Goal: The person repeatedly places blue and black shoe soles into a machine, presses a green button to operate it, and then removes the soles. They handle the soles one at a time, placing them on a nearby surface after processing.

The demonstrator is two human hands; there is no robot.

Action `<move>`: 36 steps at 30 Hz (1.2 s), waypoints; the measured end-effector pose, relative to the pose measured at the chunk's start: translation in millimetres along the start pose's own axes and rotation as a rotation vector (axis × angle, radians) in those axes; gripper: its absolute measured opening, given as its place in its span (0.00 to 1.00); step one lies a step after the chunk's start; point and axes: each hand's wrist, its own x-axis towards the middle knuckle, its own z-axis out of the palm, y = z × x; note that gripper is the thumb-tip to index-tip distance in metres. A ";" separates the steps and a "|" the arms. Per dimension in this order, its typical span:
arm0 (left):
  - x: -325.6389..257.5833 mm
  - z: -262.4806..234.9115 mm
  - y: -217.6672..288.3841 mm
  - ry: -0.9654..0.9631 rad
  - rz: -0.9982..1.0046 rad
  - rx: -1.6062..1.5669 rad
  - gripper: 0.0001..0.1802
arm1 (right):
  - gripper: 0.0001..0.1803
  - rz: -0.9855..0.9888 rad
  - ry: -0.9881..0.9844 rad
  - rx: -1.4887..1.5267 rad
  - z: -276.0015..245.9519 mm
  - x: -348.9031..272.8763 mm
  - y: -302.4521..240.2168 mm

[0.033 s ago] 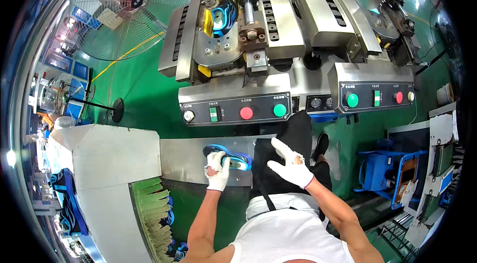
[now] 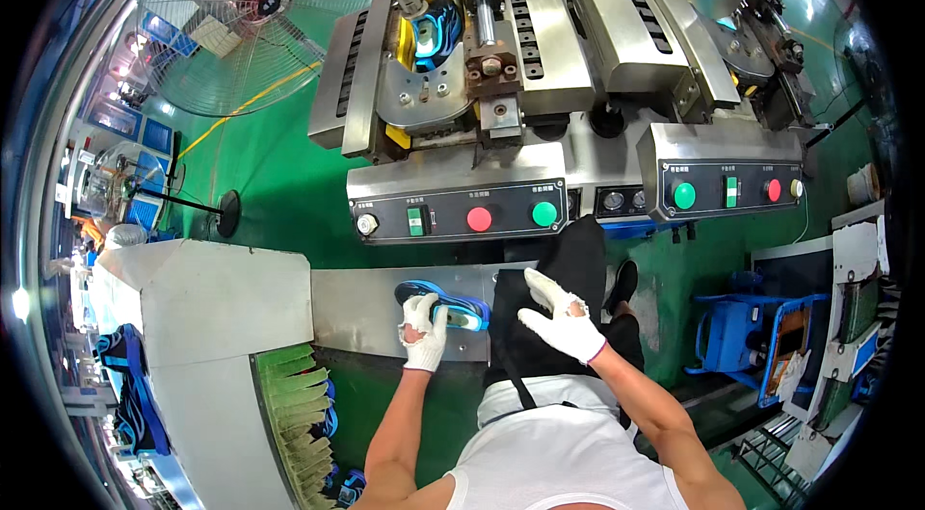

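Note:
My left hand [image 2: 422, 335], in a white knitted glove with a hole in it, grips a blue and black shoe [image 2: 466, 313] near its left end. The shoe lies along a bare metal shelf [image 2: 352, 313], and a pale patch shows inside its opening. Over my dark trousers hovers my right hand [image 2: 567, 319], gloved alike and torn at the fingers. Its thumb and fingers are spread, and nothing is in it. Ahead, another blue and black shoe [image 2: 437, 31] sits in the clamp of a steel machine [image 2: 424, 105].
Two control panels with coloured buttons, one left [image 2: 511, 219] and one right [image 2: 708, 190], front the machines. A pale metal housing [image 2: 226, 317] with a green strip curtain [image 2: 294, 414] stands left. Behind it is a caged fan [image 2: 255, 0]; a blue stool [image 2: 727, 332] stands right.

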 end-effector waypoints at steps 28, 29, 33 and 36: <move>-100.3 -548.8 -41.1 1.504 -0.319 0.915 0.52 | 0.19 0.339 0.025 0.537 40.7 67.3 94.1; -104.2 -570.8 -46.7 1.502 -0.365 0.848 0.56 | 0.19 0.332 -0.013 0.543 41.3 67.0 94.2; -91.1 -585.2 -72.5 1.222 -0.949 0.582 0.67 | 0.17 0.328 -0.075 0.561 41.4 66.2 91.6; -73.5 -558.0 -83.2 1.279 -0.706 0.659 0.60 | 0.15 0.343 -0.063 0.585 39.0 64.3 91.1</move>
